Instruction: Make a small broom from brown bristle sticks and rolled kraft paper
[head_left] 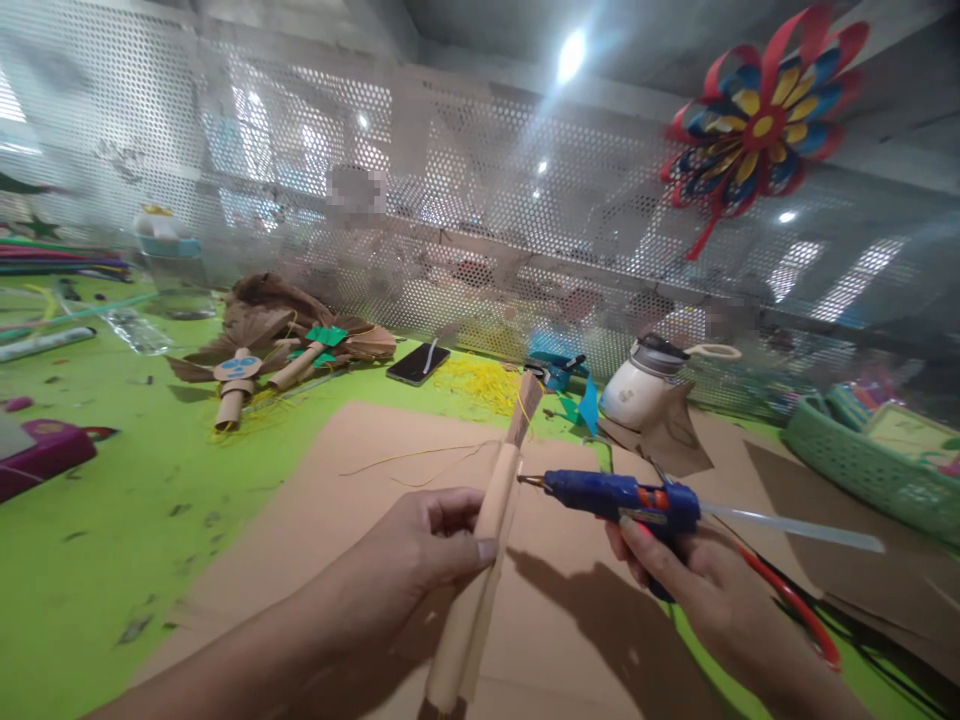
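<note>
My left hand (pixel 442 545) is closed around a long brown paper tube (pixel 491 510), thumb on its front. The tube slants up and away, and a pleated brown paper tuft (pixel 525 408) sticks out of its far end with yellow thread about it. In my right hand (pixel 690 580) is a blue hot glue gun (pixel 622 497), a clear glue stick (pixel 795 525) jutting from its back. Its metal nozzle points left, close to the tube's upper right edge; whether it touches I cannot tell. Beneath lies a large brown paper sheet (pixel 360 460).
Several paper figures (pixel 238 385) sit at the back left. Behind the sheet are a phone (pixel 418 364), yellow shredded strands (pixel 484 385) and a white bottle (pixel 637 385). Red-handled scissors (pixel 795 600) lie by my right wrist, a green basket (pixel 862 470) farther right. A perforated panel (pixel 465 200) stands behind.
</note>
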